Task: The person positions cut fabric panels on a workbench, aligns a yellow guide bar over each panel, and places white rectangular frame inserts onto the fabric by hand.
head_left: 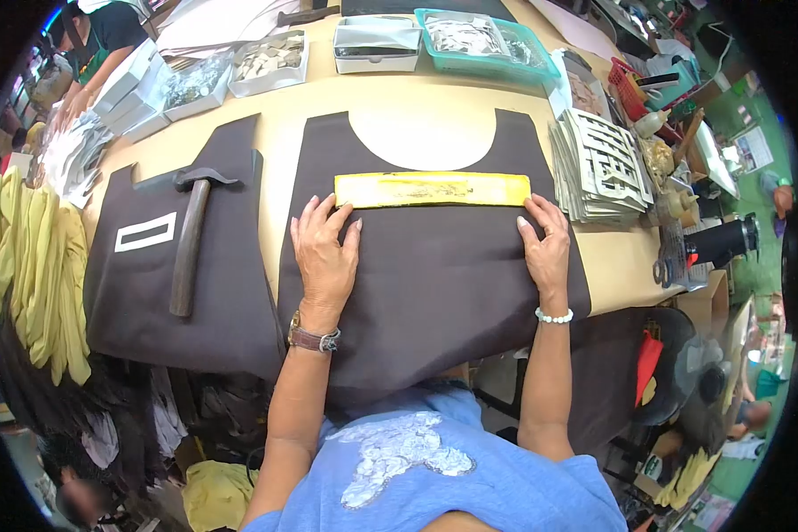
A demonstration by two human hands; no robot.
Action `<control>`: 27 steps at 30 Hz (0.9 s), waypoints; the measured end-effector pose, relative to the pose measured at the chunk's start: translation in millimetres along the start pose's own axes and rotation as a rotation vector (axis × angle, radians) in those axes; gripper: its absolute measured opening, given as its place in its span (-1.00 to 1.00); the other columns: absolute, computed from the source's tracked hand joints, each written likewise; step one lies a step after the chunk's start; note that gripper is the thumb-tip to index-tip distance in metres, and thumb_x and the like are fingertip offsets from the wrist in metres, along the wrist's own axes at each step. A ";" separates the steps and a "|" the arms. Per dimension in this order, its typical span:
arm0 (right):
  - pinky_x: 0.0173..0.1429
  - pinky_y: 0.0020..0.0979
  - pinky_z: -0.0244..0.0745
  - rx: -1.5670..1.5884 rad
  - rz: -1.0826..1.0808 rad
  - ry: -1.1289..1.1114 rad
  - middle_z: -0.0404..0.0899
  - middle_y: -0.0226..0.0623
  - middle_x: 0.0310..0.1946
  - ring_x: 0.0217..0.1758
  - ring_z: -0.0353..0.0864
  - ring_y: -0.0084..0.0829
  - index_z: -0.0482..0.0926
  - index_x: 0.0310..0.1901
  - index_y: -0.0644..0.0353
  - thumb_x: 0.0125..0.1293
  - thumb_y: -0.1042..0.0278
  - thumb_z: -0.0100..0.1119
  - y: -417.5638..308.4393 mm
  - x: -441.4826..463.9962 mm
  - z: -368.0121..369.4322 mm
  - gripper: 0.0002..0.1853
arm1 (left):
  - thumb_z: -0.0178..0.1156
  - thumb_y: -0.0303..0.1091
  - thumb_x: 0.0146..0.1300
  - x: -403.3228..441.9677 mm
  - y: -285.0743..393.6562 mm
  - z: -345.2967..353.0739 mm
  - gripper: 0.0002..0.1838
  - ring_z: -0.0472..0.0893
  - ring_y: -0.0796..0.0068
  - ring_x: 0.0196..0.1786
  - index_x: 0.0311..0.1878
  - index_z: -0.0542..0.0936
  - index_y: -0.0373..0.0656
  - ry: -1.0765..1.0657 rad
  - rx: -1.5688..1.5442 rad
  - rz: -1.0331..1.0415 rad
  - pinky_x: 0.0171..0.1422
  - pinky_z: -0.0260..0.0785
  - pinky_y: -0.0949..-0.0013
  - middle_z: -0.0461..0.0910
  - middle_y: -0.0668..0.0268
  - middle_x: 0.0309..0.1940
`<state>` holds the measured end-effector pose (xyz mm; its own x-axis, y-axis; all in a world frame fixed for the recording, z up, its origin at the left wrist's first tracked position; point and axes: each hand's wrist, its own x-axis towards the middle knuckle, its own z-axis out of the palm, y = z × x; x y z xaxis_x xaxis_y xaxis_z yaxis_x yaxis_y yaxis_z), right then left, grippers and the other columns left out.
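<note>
A long yellow strip [432, 190] with a worn, stained middle lies across a dark brown sheet piece [426, 275], just below its rounded cutout. My left hand [324, 255] rests palm down on the sheet, fingers spread, fingertips at the strip's lower left corner. At the right end of the strip, my right hand [547, 246] touches the corner with its fingertips, thumb held apart. Both hands lie open. To the left, a hammer [190, 244] with a wooden handle sits on a second dark piece [226, 310], beside a white rectangular frame [145, 232].
Boxes of small parts, including a pale-filled box [269, 64] and a teal tray [488, 44], line the back. A stack of cut-out card templates [598, 168] stands right. Yellow cloths [27, 266] hang left. Another person [106, 49] works at the far left.
</note>
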<state>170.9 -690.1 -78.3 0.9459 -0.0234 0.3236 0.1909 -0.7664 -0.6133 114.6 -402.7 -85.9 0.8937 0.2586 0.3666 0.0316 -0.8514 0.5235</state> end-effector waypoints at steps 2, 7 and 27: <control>0.36 -0.22 0.16 -0.011 -0.002 -0.003 0.51 -0.25 0.08 0.26 0.31 -0.19 0.59 -0.02 0.23 0.12 0.39 0.20 -0.1 -0.1 0.1 -0.66 | 0.24 -0.33 0.14 0.1 0.3 -0.3 -0.72 0.34 0.12 0.28 -0.08 0.62 -0.18 -0.003 0.000 -0.002 0.37 0.04 0.00 0.51 0.18 0.08; 0.34 -0.21 0.18 -0.031 -0.011 -0.006 0.51 -0.26 0.08 0.24 0.33 -0.18 0.59 -0.03 0.23 0.12 0.38 0.20 0.9 0.3 0.0 -0.65 | 0.23 -0.33 0.14 -0.2 0.8 -0.1 -0.73 0.34 0.09 0.27 -0.08 0.62 -0.19 0.002 0.001 0.001 0.37 0.04 0.00 0.51 0.16 0.07; 0.15 -0.14 0.17 -0.618 -0.360 -0.076 0.49 -0.17 -0.24 0.01 0.39 -0.20 0.59 -0.17 0.13 0.25 0.09 0.08 -26.3 19.8 4.8 -0.70 | 0.00 -0.40 0.22 10.1 40.3 -3.1 -0.56 0.38 0.10 0.12 0.20 0.44 -0.04 -0.235 0.607 0.289 0.34 -0.02 -0.28 0.41 0.00 0.00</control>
<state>185.9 -667.4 -59.3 0.8722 0.3265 0.3643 0.3320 -0.9420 0.0495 123.5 -432.9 -58.7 0.9746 -0.0625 0.2150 -0.0381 -0.9925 -0.1158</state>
